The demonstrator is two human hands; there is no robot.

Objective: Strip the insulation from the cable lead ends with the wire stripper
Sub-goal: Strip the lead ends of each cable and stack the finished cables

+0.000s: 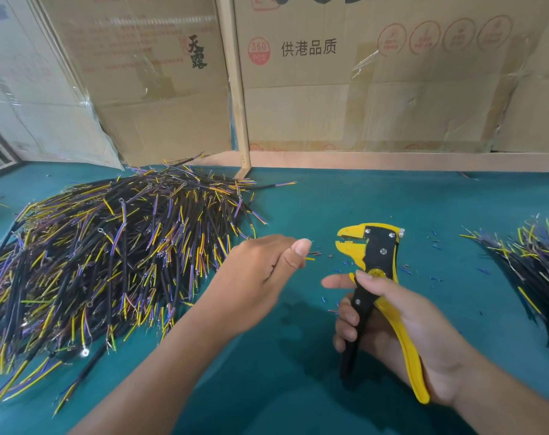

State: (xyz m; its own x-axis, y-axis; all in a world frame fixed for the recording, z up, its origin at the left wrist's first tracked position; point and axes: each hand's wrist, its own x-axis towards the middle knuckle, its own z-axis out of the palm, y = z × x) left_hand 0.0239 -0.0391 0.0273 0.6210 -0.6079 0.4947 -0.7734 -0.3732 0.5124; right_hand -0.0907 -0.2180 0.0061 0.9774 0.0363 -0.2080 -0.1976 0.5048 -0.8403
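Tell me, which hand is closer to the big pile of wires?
Left. The left hand hovers at the right edge of the big pile of wires, pinching a lead end. The right hand sits farther right, gripping the wire stripper.

right cable pile (530,271) cropped, left hand (260,277) hiding lead

We see a teal tabletop (376,196) backed by flattened cardboard boxes (361,89) with printed markings and clear tape. A pale wooden post (235,89) stands upright between two cardboard panels.
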